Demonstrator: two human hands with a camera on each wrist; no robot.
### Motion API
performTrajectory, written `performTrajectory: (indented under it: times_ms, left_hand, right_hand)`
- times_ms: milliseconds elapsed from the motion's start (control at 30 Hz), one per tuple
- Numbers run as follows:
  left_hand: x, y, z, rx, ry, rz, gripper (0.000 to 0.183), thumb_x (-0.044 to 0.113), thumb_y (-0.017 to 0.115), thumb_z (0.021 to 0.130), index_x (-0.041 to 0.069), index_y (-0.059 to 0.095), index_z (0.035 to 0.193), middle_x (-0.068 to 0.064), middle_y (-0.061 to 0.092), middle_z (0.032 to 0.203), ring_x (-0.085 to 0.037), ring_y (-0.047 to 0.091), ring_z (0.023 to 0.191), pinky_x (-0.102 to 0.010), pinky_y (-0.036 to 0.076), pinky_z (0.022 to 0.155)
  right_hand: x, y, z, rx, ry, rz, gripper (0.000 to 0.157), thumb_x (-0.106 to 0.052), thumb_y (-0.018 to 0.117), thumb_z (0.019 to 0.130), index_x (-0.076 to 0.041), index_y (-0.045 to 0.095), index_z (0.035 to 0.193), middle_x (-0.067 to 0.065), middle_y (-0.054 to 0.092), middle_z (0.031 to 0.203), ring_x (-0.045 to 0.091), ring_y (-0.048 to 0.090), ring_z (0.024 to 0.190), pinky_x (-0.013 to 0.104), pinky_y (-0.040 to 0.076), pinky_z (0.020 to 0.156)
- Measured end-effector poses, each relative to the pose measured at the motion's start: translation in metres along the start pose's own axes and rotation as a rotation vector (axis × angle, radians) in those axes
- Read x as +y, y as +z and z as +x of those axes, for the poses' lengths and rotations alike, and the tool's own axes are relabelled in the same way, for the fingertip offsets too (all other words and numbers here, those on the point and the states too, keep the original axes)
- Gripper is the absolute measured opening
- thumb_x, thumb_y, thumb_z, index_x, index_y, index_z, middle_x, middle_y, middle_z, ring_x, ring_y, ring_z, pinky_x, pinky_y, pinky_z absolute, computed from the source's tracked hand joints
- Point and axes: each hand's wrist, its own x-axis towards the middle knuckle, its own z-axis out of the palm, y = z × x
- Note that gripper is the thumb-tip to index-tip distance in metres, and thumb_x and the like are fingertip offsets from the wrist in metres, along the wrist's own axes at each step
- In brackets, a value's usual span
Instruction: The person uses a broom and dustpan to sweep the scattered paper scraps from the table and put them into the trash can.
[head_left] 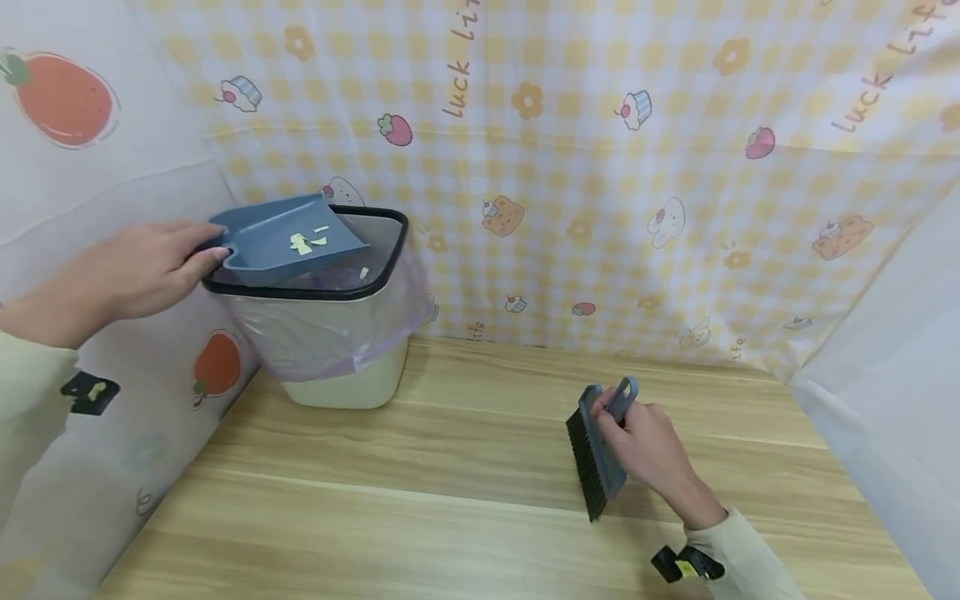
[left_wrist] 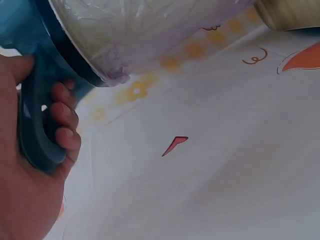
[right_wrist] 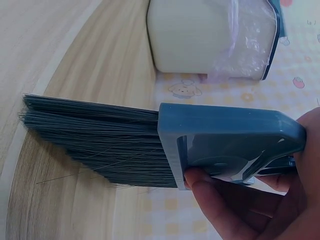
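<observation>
My left hand (head_left: pixel 153 265) grips the handle of a blue-grey dustpan (head_left: pixel 270 237), its fingers curled round the handle (left_wrist: pixel 37 125) in the left wrist view. The dustpan lies over the mouth of a trash can (head_left: pixel 345 333), tilted down to the right. Several pale scraps (head_left: pixel 302 243) sit on the pan, and one scrap (head_left: pixel 363 272) shows just past its edge, over the can's inside. At the right, my right hand (head_left: pixel 652 442) holds a small hand brush (head_left: pixel 603 450) by its handle. Dark bristles (right_wrist: pixel 100 140) point down and left, close to the tabletop; contact is unclear.
The white can has a black rim (head_left: pixel 390 267) and a pale purple bag (head_left: pixel 330 342) folded over it. It stands in the back left corner of a wood-grain surface (head_left: pixel 450 450). Patterned cloth walls (head_left: pixel 570 183) rise behind and at both sides.
</observation>
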Motion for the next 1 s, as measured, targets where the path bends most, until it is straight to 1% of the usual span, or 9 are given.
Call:
performTrajectory:
  times_ms: [200, 333, 433, 500, 567, 667, 767, 833, 1000]
  left_hand:
    - [0.004, -0.005, 0.002, 0.008, -0.024, 0.058, 0.054, 0.022, 0.049, 0.115, -0.019, 0.049, 0.149, -0.047, 0.049, 0.148, -0.067, 0.051, 0.132, -0.078, 0.041, 0.110]
    - [0.013, -0.005, 0.004, 0.105, 0.016, 0.125, 0.049, 0.019, 0.062, 0.110, -0.015, 0.054, 0.145, -0.046, 0.057, 0.137, -0.063, 0.061, 0.119, -0.076, 0.049, 0.102]
    - [0.020, -0.004, 0.005, 0.290, 0.167, 0.179, 0.045, 0.009, 0.077, 0.098, -0.012, 0.060, 0.134, -0.040, 0.066, 0.114, -0.053, 0.066, 0.090, -0.067, 0.058, 0.082]
    - [0.025, -0.004, 0.005, 0.429, 0.300, 0.232, 0.048, 0.002, 0.083, 0.089, -0.010, 0.062, 0.130, -0.035, 0.065, 0.101, -0.047, 0.061, 0.076, -0.062, 0.057, 0.068]
    - [0.029, -0.006, 0.006, 0.543, 0.415, 0.292, 0.051, -0.003, 0.085, 0.084, -0.009, 0.064, 0.130, -0.033, 0.062, 0.096, -0.046, 0.057, 0.074, -0.058, 0.053, 0.063]
    - [0.037, -0.009, 0.007, 0.651, 0.511, 0.374, 0.041, -0.008, 0.074, 0.092, -0.008, 0.063, 0.132, -0.034, 0.061, 0.099, -0.051, 0.057, 0.080, -0.059, 0.052, 0.065]
    - [0.043, -0.010, 0.009, 0.718, 0.554, 0.422, 0.028, -0.007, 0.054, 0.105, -0.006, 0.062, 0.131, -0.033, 0.059, 0.098, -0.054, 0.057, 0.082, -0.060, 0.052, 0.066]
    - [0.046, -0.011, 0.010, 0.746, 0.566, 0.436, 0.028, -0.005, 0.046, 0.108, -0.006, 0.062, 0.131, -0.033, 0.059, 0.097, -0.055, 0.058, 0.082, -0.060, 0.053, 0.065]
    - [0.048, -0.009, 0.008, 0.776, 0.498, 0.374, 0.032, -0.005, 0.068, 0.098, -0.004, 0.065, 0.130, -0.033, 0.062, 0.098, -0.054, 0.060, 0.083, -0.062, 0.053, 0.062]
  right_hand:
    - [0.001, -0.001, -0.002, 0.006, 0.007, 0.009, 0.016, -0.015, 0.060, 0.110, -0.013, 0.075, 0.109, -0.011, 0.044, 0.059, 0.006, 0.037, 0.049, 0.028, 0.037, 0.049]
    - [0.001, -0.001, -0.002, 0.003, 0.000, 0.010, 0.015, -0.013, 0.060, 0.109, -0.013, 0.075, 0.107, -0.013, 0.043, 0.059, 0.005, 0.035, 0.049, 0.027, 0.036, 0.048]
    - [0.000, 0.000, -0.001, -0.001, -0.016, 0.011, 0.015, -0.012, 0.059, 0.109, -0.013, 0.075, 0.106, -0.014, 0.042, 0.058, 0.003, 0.034, 0.049, 0.026, 0.035, 0.048]
    - [0.000, 0.001, -0.002, -0.002, -0.025, 0.012, 0.016, -0.011, 0.059, 0.109, -0.013, 0.075, 0.106, -0.014, 0.041, 0.058, 0.003, 0.033, 0.048, 0.026, 0.035, 0.047]
    - [0.000, 0.002, -0.002, -0.003, -0.029, 0.015, 0.016, -0.011, 0.059, 0.109, -0.014, 0.075, 0.105, -0.014, 0.041, 0.058, 0.002, 0.033, 0.048, 0.026, 0.035, 0.047]
    - [0.000, 0.003, -0.002, -0.003, -0.036, 0.015, 0.016, -0.011, 0.059, 0.109, -0.014, 0.074, 0.104, -0.015, 0.041, 0.058, 0.002, 0.033, 0.048, 0.026, 0.035, 0.047]
    - [-0.001, 0.004, -0.001, 0.000, -0.046, 0.011, 0.016, -0.011, 0.059, 0.109, -0.014, 0.074, 0.104, -0.015, 0.041, 0.058, 0.002, 0.033, 0.048, 0.026, 0.035, 0.047]
    - [-0.001, 0.004, -0.001, 0.002, -0.051, 0.008, 0.016, -0.010, 0.059, 0.108, -0.015, 0.074, 0.103, -0.015, 0.041, 0.058, 0.002, 0.034, 0.048, 0.026, 0.035, 0.047]
    - [-0.001, 0.005, 0.000, 0.001, -0.049, 0.007, 0.016, -0.011, 0.059, 0.108, -0.015, 0.074, 0.103, -0.015, 0.041, 0.058, 0.003, 0.034, 0.048, 0.026, 0.035, 0.047]
